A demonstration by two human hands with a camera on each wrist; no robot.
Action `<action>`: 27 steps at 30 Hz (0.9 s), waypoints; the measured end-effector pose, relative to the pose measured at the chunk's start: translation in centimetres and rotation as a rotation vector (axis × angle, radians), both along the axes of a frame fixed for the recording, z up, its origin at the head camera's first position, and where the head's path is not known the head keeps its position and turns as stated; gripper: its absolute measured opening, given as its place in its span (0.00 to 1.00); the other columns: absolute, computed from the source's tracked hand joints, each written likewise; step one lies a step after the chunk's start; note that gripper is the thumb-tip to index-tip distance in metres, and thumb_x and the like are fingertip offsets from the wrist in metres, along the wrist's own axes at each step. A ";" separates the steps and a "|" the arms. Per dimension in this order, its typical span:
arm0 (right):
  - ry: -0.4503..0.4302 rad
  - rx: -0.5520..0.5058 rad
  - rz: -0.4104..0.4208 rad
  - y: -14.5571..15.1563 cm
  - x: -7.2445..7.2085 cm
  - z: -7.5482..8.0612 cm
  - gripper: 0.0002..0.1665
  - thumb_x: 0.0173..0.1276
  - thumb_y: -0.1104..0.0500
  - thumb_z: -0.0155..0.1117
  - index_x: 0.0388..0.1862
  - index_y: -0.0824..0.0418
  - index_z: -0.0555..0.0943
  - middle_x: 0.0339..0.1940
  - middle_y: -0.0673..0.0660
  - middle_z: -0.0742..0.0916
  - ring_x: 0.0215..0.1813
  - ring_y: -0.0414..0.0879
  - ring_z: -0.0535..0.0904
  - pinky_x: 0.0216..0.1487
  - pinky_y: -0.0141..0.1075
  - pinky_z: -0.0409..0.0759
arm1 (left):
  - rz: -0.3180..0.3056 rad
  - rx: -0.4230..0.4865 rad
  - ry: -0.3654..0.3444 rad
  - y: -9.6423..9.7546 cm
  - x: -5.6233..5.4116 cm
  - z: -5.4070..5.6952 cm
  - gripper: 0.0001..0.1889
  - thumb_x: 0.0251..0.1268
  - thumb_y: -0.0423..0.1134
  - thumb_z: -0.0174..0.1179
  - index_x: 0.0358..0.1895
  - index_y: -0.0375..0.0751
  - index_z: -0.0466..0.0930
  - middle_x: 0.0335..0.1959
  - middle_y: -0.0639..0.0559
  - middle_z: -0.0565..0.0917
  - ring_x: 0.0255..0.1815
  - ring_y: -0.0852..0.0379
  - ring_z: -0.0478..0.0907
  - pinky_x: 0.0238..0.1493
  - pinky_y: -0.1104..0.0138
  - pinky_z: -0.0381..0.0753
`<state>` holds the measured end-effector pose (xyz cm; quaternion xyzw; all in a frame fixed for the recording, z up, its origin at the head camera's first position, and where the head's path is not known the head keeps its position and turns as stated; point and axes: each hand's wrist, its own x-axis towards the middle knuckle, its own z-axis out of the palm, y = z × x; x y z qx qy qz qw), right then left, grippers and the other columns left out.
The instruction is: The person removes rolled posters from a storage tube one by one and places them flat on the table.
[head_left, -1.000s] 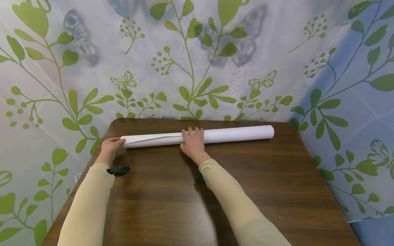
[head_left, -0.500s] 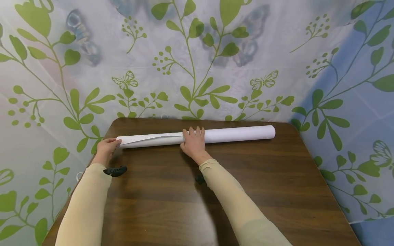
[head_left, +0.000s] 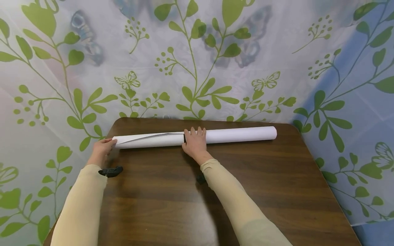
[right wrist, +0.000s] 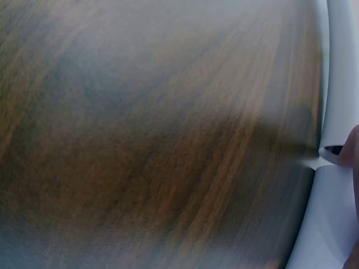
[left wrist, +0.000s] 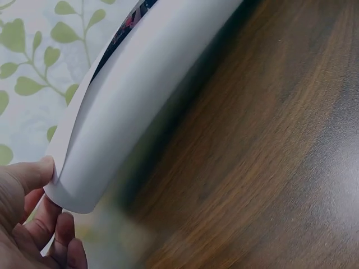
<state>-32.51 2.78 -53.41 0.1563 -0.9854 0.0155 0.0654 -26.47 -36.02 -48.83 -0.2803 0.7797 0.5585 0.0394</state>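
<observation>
Two white paper rolls lie end to end along the back of the table. My left hand (head_left: 102, 150) pinches the outer end of the left roll (head_left: 154, 140) between thumb and fingers. Its top edge lifts as a loose flap (left wrist: 76, 120), and a dark printed inner side (left wrist: 126, 28) shows beneath. My right hand (head_left: 196, 145) holds the right roll (head_left: 243, 135) near the join, fingers over the top and thumb on the near side. In the right wrist view, a narrow gap parts the rolls beside the thumb (right wrist: 349, 148), with a dark opening at one end.
The brown wooden table (head_left: 172, 191) has rounded back corners and reaches the patterned fabric backdrop (head_left: 215, 68) with green leaves and butterflies. A dark wrist device (head_left: 111, 171) is strapped at the left sleeve.
The left hand moves left, drawing the left roll with it, and a dark gap appears beside the right hand. The right hand and right roll stay nearly in place.
</observation>
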 end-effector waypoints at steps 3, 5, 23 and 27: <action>0.007 0.003 -0.005 0.0 0.1 0.1 0.37 0.74 0.43 0.56 0.80 0.48 0.66 0.76 0.60 0.71 0.77 0.67 0.59 0.76 0.64 0.48 | 0.023 0.049 0.010 -0.5 0.3 0.2 0.33 0.75 0.51 0.60 0.75 0.38 0.66 0.38 0.55 0.73 0.35 0.57 0.68 0.39 0.63 0.71; 0.003 -0.002 -0.008 0.0 0.1 0.2 0.37 0.74 0.44 0.56 0.80 0.48 0.66 0.76 0.60 0.71 0.77 0.67 0.59 0.76 0.64 0.48 | 0.037 0.076 0.017 -0.8 0.5 0.2 0.32 0.75 0.52 0.60 0.74 0.40 0.67 0.36 0.57 0.74 0.36 0.57 0.70 0.41 0.63 0.72; -0.014 0.008 -0.010 0.0 0.0 0.1 0.38 0.74 0.43 0.58 0.81 0.47 0.64 0.78 0.60 0.69 0.79 0.67 0.56 0.77 0.64 0.44 | 0.257 0.343 0.236 -1.5 0.5 1.3 0.12 0.71 0.52 0.65 0.44 0.48 0.78 0.24 0.57 0.78 0.24 0.66 0.76 0.27 0.75 0.80; -0.012 0.006 -0.014 0.0 0.1 0.2 0.38 0.73 0.44 0.58 0.81 0.47 0.64 0.77 0.60 0.70 0.79 0.67 0.56 0.77 0.63 0.43 | 0.276 0.365 0.282 -1.3 0.5 1.5 0.10 0.72 0.50 0.65 0.43 0.49 0.80 0.24 0.57 0.78 0.25 0.66 0.76 0.27 0.76 0.79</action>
